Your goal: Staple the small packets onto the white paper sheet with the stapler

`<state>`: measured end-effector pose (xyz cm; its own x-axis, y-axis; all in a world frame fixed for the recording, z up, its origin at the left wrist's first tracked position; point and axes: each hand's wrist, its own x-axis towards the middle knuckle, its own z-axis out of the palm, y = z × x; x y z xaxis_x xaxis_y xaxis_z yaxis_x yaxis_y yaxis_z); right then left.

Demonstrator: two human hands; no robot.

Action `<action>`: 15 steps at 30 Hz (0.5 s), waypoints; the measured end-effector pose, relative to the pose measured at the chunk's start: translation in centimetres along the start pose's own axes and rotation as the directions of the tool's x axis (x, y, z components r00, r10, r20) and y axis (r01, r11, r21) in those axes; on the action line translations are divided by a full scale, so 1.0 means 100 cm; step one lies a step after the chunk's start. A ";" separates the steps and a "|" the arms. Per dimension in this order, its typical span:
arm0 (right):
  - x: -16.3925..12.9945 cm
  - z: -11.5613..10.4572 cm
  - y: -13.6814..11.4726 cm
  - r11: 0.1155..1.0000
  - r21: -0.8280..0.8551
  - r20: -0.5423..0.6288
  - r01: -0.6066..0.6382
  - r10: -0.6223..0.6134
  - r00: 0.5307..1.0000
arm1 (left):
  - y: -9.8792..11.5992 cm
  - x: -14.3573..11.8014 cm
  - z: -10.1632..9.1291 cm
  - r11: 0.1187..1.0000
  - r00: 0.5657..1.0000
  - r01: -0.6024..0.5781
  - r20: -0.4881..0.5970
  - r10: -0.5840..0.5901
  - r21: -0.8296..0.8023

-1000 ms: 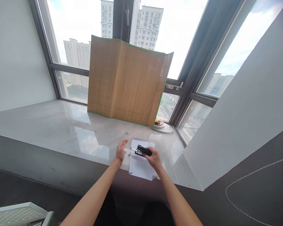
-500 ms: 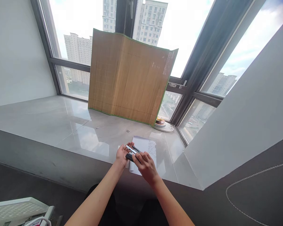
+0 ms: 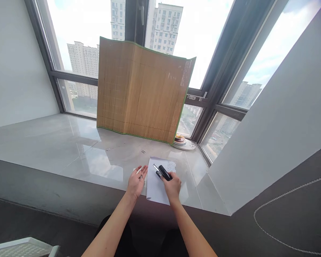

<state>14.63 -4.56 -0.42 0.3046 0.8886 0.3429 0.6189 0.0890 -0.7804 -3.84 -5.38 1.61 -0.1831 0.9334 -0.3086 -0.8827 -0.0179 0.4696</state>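
My right hand is closed round the lower end of a black stapler. The stapler is hinged apart, its silver metal channel showing separately from the black top. Beneath it lies a sheet of white paper with dark writing or print at its upper right. Left of the paper, my left hand is turned palm up with its fingers stretched out. It holds a tiny metal piece, which looks like a short strip of staples, near the finger bases. Two small strips lie on the sill beyond the paper.
A folded bamboo mat stands upright against the window. Stacked plates sit by its right end. The glossy tiled sill ends at a front edge close to me. A white cord hangs at right; a white slatted object is lower left.
My right hand has moved the stapler right, away from my left palm and over the paper. The left palm is now uncovered, showing the tiny metal piece. The view has shifted slightly.
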 end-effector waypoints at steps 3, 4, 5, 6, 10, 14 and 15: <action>0.002 0.009 0.009 0.998 0.028 0.051 -0.053 0.052 0.997 | -0.006 -0.011 0.007 0.994 0.998 -0.035 0.063 0.028 0.106; 0.002 0.011 0.011 0.998 0.044 0.061 -0.051 0.048 0.997 | -0.009 -0.015 0.009 0.992 0.997 -0.035 0.072 0.026 0.124; 0.002 0.011 0.011 0.997 0.062 0.063 -0.034 0.031 0.998 | -0.011 -0.018 0.011 0.990 0.997 -0.027 0.075 0.016 0.135; 0.002 0.010 0.010 0.997 0.080 0.047 -0.002 -0.002 0.999 | -0.013 -0.021 0.012 0.989 0.997 -0.010 0.072 0.000 0.144; -0.006 -0.008 -0.009 0.946 0.165 -0.094 0.281 -0.268 0.959 | -0.021 -0.036 0.025 0.978 0.994 0.092 0.047 -0.103 0.187; -0.024 -0.029 -0.041 0.820 0.339 0.040 0.462 -0.503 0.864 | -0.033 -0.055 0.045 0.972 0.985 0.124 0.094 -0.145 0.202; -0.027 -0.032 -0.046 0.801 0.367 0.063 0.472 -0.528 0.847 | -0.035 -0.060 0.050 0.973 0.986 0.115 0.100 -0.137 0.198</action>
<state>13.28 -8.84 3.90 -0.1141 0.7339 0.6695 0.3737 0.6562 -0.6556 2.53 -9.09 5.96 -0.0165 0.9582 -0.2855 -0.7946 0.1608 0.5855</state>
